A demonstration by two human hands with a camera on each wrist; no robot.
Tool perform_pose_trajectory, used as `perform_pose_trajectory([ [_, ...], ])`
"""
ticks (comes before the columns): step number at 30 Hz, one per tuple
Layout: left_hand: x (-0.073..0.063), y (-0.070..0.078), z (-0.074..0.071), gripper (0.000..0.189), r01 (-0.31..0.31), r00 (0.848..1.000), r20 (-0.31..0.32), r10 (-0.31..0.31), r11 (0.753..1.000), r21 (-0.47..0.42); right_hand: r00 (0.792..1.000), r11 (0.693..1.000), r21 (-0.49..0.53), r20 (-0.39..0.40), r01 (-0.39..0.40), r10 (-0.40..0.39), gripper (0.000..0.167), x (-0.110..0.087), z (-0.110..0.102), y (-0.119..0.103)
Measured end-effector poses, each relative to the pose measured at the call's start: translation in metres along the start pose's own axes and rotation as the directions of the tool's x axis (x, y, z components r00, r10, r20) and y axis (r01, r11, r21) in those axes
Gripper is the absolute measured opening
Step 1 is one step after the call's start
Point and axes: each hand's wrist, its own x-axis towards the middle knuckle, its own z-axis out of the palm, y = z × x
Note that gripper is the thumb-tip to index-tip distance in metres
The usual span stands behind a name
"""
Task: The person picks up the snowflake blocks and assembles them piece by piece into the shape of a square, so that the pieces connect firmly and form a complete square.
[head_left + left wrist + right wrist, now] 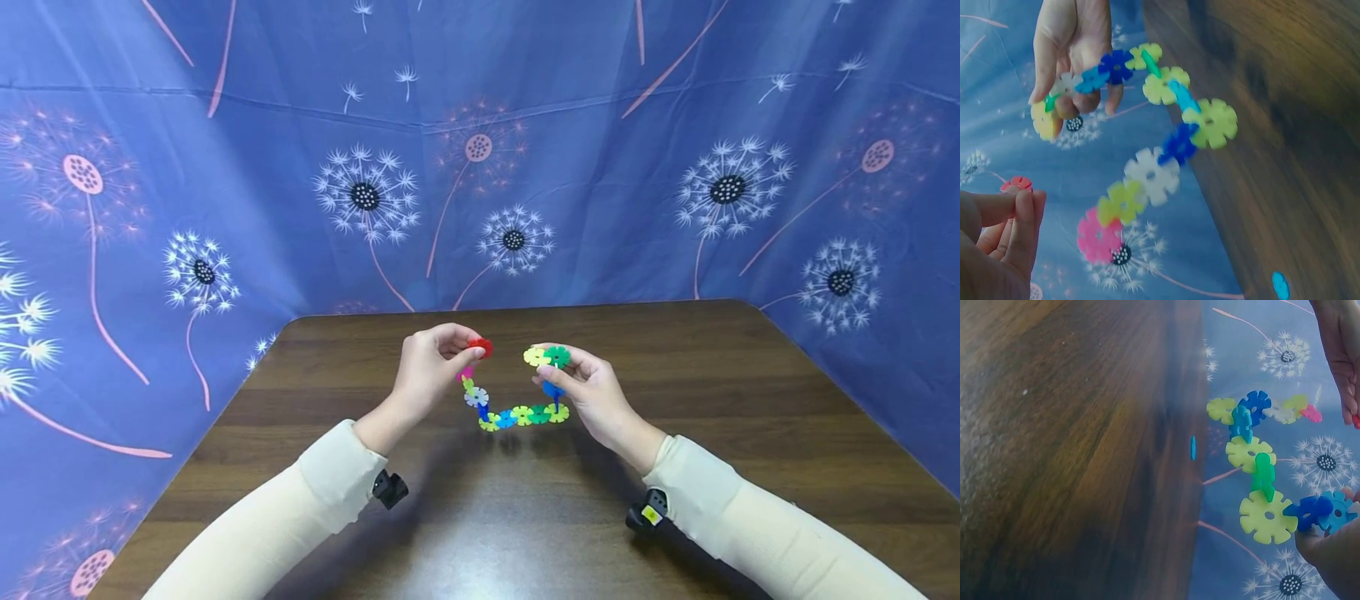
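My left hand (429, 367) pinches a red flower-shaped disc (482, 346) between thumb and fingertips. My right hand (597, 396) grips one end of a chain (522, 416) of interlocking plastic flower discs, near a yellow disc (534, 357) and a green disc (558, 357). From there the chain drops and bends across between the hands, in yellow, blue, green and white pieces. Its far end is a pink disc (1094, 240), just below the left fingers in the head view. The left wrist view shows a gap between this pink disc and the red one.
Both hands are over a brown wooden table (480, 533). A small blue piece (1280, 285) lies on the wood in the left wrist view. Behind the table hangs a blue cloth (585, 158) with a dandelion print.
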Motion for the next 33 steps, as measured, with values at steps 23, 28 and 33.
perform_pose_trajectory([
  [23, -0.001, -0.003, 0.023, 0.012, -0.069, 0.992, 0.103, 0.071, 0.997, -0.023, 0.999, 0.999, 0.009, -0.001, -0.034, 0.034, 0.035, 0.003, 0.008, -0.002],
  [28, -0.001, -0.005, 0.024, 0.015, -0.062, 0.993, 0.103, 0.063, 0.998, -0.013, 0.999, 0.999, -0.003, 0.001, -0.047, 0.047, 0.037, 0.002, 0.01, -0.003],
  [33, 0.0, -0.005, 0.024, 0.016, -0.057, 0.993, 0.103, 0.06, 0.998, -0.035, 0.998, 0.998, 0.004, 0.009, -0.055, 0.055, 0.035, 0.003, 0.011, -0.003],
])
